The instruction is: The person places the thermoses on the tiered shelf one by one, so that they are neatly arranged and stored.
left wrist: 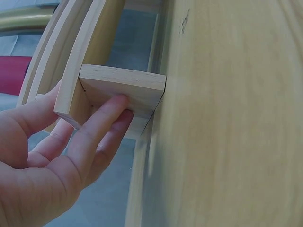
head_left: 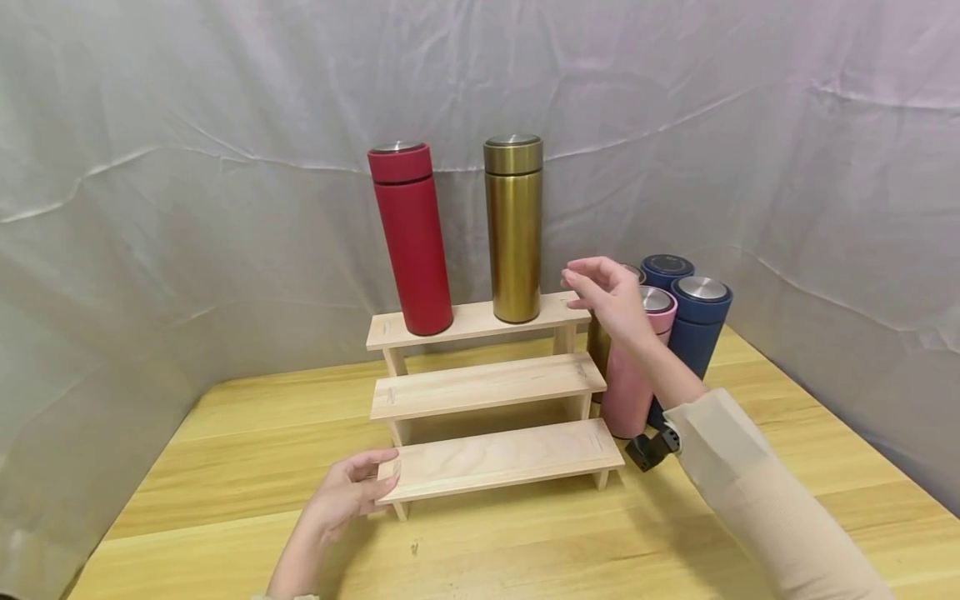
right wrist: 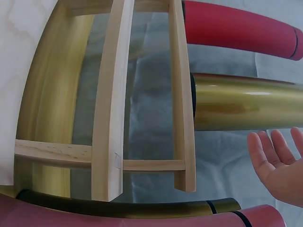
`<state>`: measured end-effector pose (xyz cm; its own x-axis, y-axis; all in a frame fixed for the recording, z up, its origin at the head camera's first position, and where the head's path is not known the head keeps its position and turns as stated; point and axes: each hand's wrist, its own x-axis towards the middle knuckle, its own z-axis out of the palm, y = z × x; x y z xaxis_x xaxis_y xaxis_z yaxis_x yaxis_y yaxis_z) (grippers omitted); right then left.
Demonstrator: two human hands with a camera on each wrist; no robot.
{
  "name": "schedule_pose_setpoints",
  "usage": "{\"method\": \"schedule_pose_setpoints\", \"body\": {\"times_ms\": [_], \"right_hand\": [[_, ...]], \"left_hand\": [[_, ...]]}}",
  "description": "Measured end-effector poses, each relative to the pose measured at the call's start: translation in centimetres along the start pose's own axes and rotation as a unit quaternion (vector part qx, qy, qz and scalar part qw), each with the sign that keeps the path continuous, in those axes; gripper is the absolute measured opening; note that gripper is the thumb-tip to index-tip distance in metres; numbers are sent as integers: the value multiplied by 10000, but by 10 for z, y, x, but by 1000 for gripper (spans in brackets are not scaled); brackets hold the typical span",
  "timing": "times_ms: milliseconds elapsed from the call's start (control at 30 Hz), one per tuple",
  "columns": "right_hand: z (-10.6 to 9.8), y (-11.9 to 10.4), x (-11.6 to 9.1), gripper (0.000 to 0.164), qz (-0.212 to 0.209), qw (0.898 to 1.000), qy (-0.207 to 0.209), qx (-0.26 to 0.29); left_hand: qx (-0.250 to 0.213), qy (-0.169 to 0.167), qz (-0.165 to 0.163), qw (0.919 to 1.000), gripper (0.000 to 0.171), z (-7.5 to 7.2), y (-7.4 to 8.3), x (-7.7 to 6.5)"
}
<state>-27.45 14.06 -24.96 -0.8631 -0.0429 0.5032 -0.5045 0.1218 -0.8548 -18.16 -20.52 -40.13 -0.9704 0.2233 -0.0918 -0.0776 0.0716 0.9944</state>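
Note:
A three-step wooden stand (head_left: 495,457) stands on the table. My left hand (head_left: 347,493) grips the left end of its lowest step, the thumb at the step board and fingers against the side leg (left wrist: 124,85) in the left wrist view. On the top step a red thermos bottle (head_left: 414,246) stands at the left, and a gold thermos bottle (head_left: 514,242) stands upright right of its middle. My right hand (head_left: 613,302) is raised beside the top step's right end, fingers loosely bent, holding nothing. In the right wrist view its fingertips are close to the gold bottle (right wrist: 246,101).
Right of the stand, several more thermos bottles stand close together: a pink one (head_left: 624,392), two navy ones, the nearer (head_left: 701,329) with a silver lid, and another gold one (head_left: 598,354) partly hidden. Grey cloth (head_left: 285,233) hangs behind the wooden table (head_left: 225,467).

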Motion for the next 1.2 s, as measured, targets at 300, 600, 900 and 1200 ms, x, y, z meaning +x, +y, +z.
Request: {"method": "schedule_pose_setpoints", "body": {"times_ms": [300, 600, 900, 1200], "right_hand": [[-6, -5, -19, 34, 97, 9997, -217, 36], [-11, -7, -31, 30, -128, 9993, -327, 139], [-16, -9, -45, 26, -170, 9991, -321, 217], [-22, -10, -60, 20, -292, 9984, -408, 260]], "left_hand": [[13, 78, -49, 10000, 47, 2, 2, -1], [-31, -64, 2, 10000, 48, 0, 1, -1], [-17, -25, -20, 10000, 49, 1, 2, -2], [78, 58, -48, 9999, 48, 1, 2, -1]]}}
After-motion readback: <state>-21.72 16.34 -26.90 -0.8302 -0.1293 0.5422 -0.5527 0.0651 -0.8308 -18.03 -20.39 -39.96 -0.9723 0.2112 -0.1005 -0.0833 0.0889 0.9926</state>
